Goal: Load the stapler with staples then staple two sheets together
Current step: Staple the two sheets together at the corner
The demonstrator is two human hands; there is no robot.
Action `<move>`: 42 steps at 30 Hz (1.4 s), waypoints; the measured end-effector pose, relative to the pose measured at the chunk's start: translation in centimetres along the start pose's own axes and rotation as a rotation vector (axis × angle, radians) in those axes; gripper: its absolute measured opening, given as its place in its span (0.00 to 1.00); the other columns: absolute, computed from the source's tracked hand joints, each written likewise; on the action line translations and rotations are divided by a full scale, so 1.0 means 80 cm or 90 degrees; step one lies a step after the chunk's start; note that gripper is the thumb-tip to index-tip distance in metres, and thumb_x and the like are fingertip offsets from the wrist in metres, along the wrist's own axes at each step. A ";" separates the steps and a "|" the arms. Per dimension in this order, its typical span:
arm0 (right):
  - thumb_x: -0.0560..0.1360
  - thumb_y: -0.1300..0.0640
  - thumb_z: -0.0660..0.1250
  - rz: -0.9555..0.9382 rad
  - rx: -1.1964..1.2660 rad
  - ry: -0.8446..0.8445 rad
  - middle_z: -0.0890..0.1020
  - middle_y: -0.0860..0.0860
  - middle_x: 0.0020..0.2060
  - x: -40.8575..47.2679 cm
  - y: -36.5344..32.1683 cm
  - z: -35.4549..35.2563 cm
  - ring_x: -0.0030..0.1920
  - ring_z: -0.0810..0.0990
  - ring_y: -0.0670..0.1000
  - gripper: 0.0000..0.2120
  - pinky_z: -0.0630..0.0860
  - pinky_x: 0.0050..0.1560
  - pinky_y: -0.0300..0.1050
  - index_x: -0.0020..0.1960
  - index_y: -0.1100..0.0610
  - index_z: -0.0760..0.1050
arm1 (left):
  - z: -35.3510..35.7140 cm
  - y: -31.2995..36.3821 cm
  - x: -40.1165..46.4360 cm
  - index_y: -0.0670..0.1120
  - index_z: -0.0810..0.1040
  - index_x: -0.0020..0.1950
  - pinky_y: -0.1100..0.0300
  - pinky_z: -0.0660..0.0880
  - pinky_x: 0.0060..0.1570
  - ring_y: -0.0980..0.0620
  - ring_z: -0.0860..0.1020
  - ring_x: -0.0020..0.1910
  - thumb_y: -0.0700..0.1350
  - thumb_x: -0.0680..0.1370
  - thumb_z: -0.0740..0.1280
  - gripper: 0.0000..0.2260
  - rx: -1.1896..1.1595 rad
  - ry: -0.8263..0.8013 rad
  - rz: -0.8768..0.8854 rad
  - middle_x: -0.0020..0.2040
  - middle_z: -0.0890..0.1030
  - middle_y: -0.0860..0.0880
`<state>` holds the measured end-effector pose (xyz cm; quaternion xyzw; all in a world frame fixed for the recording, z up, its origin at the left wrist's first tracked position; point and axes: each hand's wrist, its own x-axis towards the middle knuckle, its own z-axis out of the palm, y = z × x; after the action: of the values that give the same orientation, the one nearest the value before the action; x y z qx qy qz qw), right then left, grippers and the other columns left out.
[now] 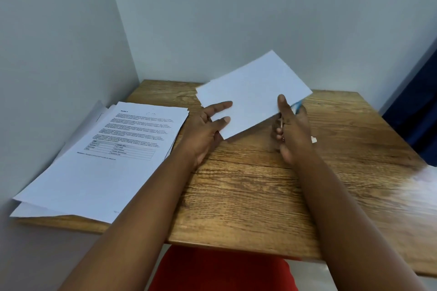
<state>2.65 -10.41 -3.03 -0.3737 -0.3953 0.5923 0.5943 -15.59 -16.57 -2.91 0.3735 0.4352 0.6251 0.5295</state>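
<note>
Nearest, on the wooden table point(248, 196): a printed stack of papers point(113, 149), left of the hands, likely spare sheets kept within reach. Beyond it, above the table's middle: left hand point(205, 130), fingers loosely spread, thumb and fingertips pinching the near left edge of the white sheets point(253, 92), held up tilted, presumably to square them. Right of the sheets: right hand point(290, 130), closed on a partly hidden blue stapler point(297, 105) at their right edge, thumb on top.
</note>
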 end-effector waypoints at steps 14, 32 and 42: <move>0.81 0.49 0.61 0.012 -0.310 -0.284 0.86 0.56 0.46 -0.029 0.015 0.020 0.32 0.77 0.49 0.13 0.71 0.31 0.40 0.59 0.54 0.79 | 0.001 0.003 -0.001 0.45 0.75 0.71 0.60 0.81 0.52 0.54 0.83 0.50 0.30 0.76 0.69 0.24 0.077 0.090 0.113 0.59 0.76 0.37; 0.76 0.57 0.69 0.029 -0.209 -0.253 0.86 0.59 0.45 -0.028 0.011 0.021 0.40 0.86 0.55 0.21 0.79 0.35 0.43 0.66 0.56 0.67 | -0.002 -0.003 0.003 0.49 0.74 0.72 0.72 0.73 0.40 0.63 0.62 0.26 0.34 0.76 0.71 0.26 0.241 0.093 0.177 0.26 0.63 0.60; 0.78 0.61 0.67 -0.020 -0.207 -0.236 0.84 0.61 0.44 -0.027 0.020 0.024 0.35 0.82 0.50 0.13 0.80 0.39 0.43 0.60 0.64 0.71 | -0.003 -0.007 0.004 0.53 0.73 0.72 0.72 0.69 0.34 0.61 0.64 0.25 0.37 0.75 0.72 0.27 0.264 0.080 0.186 0.25 0.63 0.59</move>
<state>0.27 -12.59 -3.76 -0.3434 -0.5935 0.5700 0.4527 -15.68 -16.27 -3.48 0.4932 0.5277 0.6144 0.3174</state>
